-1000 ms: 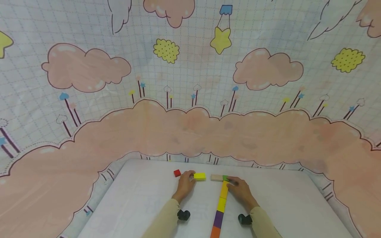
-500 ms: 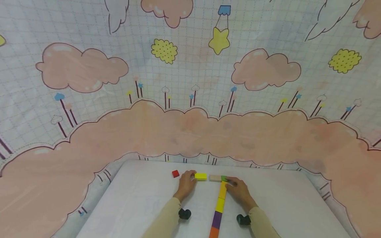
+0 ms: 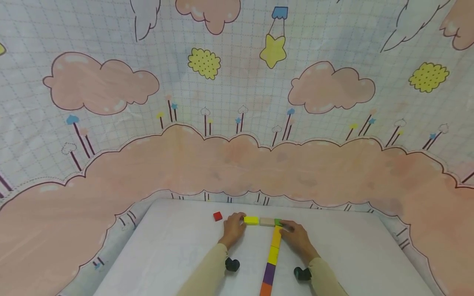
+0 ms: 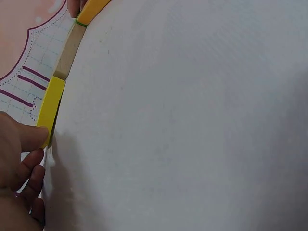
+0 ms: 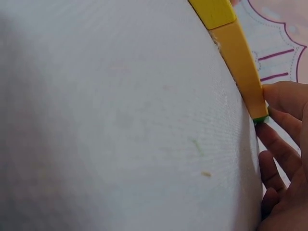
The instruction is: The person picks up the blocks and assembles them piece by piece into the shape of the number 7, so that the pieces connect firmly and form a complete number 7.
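My left hand (image 3: pixel 233 230) pinches the left end of a yellow block (image 3: pixel 251 221) between thumb and fingers. In the left wrist view the thumb lies on that block (image 4: pixel 50 103), whose far end meets a plain wood block (image 4: pixel 70 52). A green block (image 3: pixel 277 222) sits at the right end of this short row. My right hand (image 3: pixel 298 238) holds the corner there: its thumb touches the side of an amber block (image 5: pixel 238 62) and its fingers reach the green block (image 5: pixel 260 119), mostly hidden behind the amber one in the right wrist view.
From the amber block a line runs toward me: a second yellow block (image 3: pixel 273 255), a purple block (image 3: pixel 269 274) and an orange block (image 3: pixel 265 289). A small red block (image 3: pixel 217 216) lies left of my left hand. The white tabletop (image 3: pixel 166 246) ends before a cartoon-patterned cloth (image 3: pixel 237 164).
My left hand has slid the yellow block to the right, and the gap between it and the wood block has closed. The right hand has stayed at the green block.
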The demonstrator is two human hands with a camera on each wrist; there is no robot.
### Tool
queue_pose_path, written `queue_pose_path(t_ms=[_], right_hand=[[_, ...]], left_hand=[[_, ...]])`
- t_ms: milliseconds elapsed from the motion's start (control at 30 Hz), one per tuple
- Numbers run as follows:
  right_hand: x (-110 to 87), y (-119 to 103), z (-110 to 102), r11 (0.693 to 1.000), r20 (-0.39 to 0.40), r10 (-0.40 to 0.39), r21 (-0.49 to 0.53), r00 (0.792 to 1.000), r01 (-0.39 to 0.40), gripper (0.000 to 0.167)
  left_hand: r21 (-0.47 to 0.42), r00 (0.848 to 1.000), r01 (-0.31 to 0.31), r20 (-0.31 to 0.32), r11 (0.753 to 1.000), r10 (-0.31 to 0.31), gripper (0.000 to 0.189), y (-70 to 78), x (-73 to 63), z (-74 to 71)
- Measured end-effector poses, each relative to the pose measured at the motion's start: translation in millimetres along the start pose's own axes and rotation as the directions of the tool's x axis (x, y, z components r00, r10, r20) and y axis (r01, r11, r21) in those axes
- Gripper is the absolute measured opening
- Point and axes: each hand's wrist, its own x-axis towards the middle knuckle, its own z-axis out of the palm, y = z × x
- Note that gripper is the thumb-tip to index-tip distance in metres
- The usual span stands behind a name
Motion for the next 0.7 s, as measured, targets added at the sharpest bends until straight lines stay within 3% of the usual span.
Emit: queue_pose_path(t_ms=[700], right_hand=[[2.3, -0.8, -0.2, 1.0, 0.001, 0.01, -0.006, 1.0, -0.01, 0.037]], left_hand=[[0.063, 0.999, -0.009, -0.043, 0.998, 0.011, 0.03, 1.3, 2.5, 9.6]])
